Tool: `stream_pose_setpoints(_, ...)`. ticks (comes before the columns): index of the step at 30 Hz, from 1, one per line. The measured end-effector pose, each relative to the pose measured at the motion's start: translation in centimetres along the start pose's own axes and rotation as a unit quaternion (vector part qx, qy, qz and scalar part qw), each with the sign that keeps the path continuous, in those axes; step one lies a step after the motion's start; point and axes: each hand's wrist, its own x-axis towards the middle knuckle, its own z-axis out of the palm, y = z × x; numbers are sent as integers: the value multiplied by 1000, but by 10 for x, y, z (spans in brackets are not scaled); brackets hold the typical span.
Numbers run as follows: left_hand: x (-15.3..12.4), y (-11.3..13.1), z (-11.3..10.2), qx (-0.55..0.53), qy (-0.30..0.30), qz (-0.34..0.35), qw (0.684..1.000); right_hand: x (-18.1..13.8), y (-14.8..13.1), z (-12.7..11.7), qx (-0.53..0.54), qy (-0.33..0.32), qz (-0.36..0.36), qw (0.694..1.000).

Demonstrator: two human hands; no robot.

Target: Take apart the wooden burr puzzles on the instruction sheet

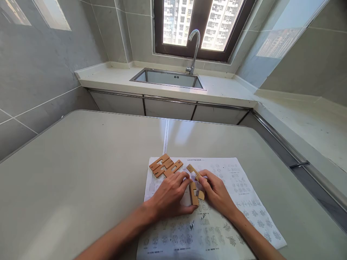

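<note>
Over printed sheet (238, 191), both hands' fingers (187, 177) (curled close) pinch wooden puzzle pieces (194, 193).

Left hand (170, 195) and right hand (215, 191) close together, fingers curled, forearms converging.

Pale grey-white matte table (81, 173) with a thin seam running front to back down the middle, rounded far-left corner. Flat on it, straddling that seam at the near edge: one white printed paper sheet (244, 202) covered in rows of small black diagrams, slightly skewed. Directly under the grip, that sheet, with both forearms resting over its near half. On the sheet, just beyond and left of the grip, a cluster of flat tan wooden notched puzzle pieces (165, 165) lying touching each other. Right at the grip, a couple more tan wooden notched pieces (194, 192), partly hidden by fingers.
</note>
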Motion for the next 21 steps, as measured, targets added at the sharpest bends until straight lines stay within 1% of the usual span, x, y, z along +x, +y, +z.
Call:
stream_pose_setpoints(8,0,1,-2,24,-3,-10,1000,-1,-4,2,13,4,-7,1000)
stream_pose_setpoints(13,0,1,-2,9,9,-4,1000,0,-2,2,85,-14,35,996)
stream_pose_setpoints(16,0,1,-2,1,25,-1,1000,1,0,4,153,-39,57,986)
stream_pose_setpoints(18,1,1,-3,-2,25,1,1000,2,0,5,192,-49,58,979)
stream_pose_setpoints(19,1,0,-3,-6,21,1,1000,2,0,5,201,-47,55,977)
stream_pose_setpoints(21,2,-1,-3,-17,11,2,1000,2,0,5,196,-20,47,979)
